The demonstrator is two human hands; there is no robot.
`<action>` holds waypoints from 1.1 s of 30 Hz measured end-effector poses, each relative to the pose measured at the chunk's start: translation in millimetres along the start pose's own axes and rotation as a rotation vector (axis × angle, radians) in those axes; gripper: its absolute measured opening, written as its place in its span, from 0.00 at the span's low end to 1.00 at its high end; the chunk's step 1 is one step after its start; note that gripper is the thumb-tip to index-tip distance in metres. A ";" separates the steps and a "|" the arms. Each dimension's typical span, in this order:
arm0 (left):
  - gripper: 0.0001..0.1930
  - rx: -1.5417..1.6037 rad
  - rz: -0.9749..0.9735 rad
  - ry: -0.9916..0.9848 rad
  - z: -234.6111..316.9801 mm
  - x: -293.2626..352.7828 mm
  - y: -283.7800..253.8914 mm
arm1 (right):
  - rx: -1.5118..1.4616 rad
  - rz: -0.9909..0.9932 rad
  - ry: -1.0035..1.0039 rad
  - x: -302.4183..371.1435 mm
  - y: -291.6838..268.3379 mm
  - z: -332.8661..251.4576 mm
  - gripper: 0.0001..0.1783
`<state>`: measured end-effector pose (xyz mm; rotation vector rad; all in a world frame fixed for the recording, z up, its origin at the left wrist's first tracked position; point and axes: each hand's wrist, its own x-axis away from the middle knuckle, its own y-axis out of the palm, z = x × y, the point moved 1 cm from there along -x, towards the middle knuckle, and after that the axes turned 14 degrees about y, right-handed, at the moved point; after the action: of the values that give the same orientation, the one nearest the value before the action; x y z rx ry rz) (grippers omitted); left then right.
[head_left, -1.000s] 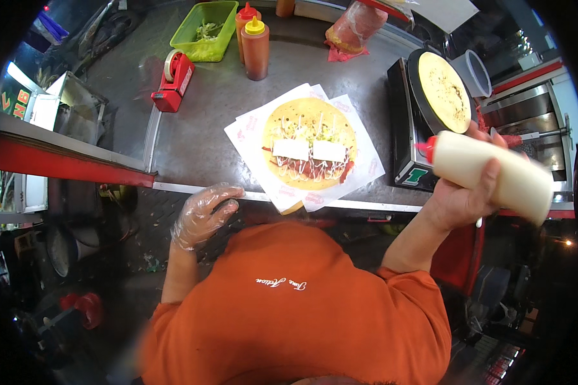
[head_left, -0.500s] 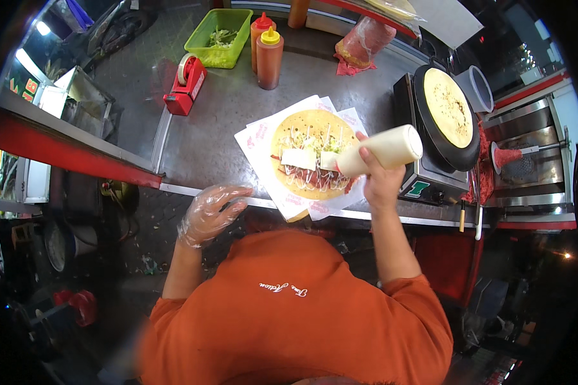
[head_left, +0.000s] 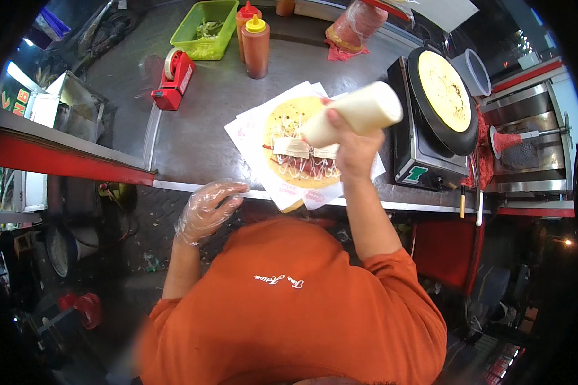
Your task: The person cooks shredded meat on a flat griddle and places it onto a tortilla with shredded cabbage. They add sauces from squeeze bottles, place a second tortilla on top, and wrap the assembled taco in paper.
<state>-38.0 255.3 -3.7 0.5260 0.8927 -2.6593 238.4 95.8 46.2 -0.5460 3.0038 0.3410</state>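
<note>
My right hand (head_left: 356, 151) grips a squeeze bottle (head_left: 359, 112) of cream-white sauce, tilted with its nozzle end down over a round flatbread (head_left: 281, 115). The bottle hides part of the bread. White sauce lines zigzag over brown meat strips (head_left: 308, 168), pale slices (head_left: 290, 147) and shredded greens on it. Under the bread lie white printed paper sheets (head_left: 247, 131), overhanging the counter's front edge. My left hand (head_left: 209, 208), in a clear plastic glove, is held by that edge left of the paper; its fingers are apart and nothing is in them.
At the back stand a green basket (head_left: 228, 48) of shredded greens, two sauce bottles (head_left: 257, 54) and a red tape dispenser (head_left: 173, 86). On the right, another flatbread (head_left: 444, 90) lies on a black pan (head_left: 424, 115) over a stove (head_left: 424, 170). Beyond it is a vertical meat grill (head_left: 536, 141).
My right hand and the bottle have moved left and away from me, over the bread's far side. More white sauce lines show. The whole view has shifted slightly.
</note>
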 end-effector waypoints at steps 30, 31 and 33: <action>0.33 1.596 -0.056 -0.808 25.8 -50.8 105.3 | -0.008 -0.196 0.126 54.6 -48.4 -3.6 0.09; 0.41 1.676 -0.028 -0.754 25.4 -55.1 107.6 | 0.764 -0.557 -0.361 63.4 -43.9 -7.6 0.15; 0.32 1.562 0.342 -0.865 19.0 -61.5 105.6 | 0.718 -0.749 -0.227 86.2 -31.0 3.9 0.22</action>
<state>52.0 171.8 -18.2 -0.2518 -1.4277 -2.2812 169.0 39.1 26.8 -1.3116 2.2303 -0.6368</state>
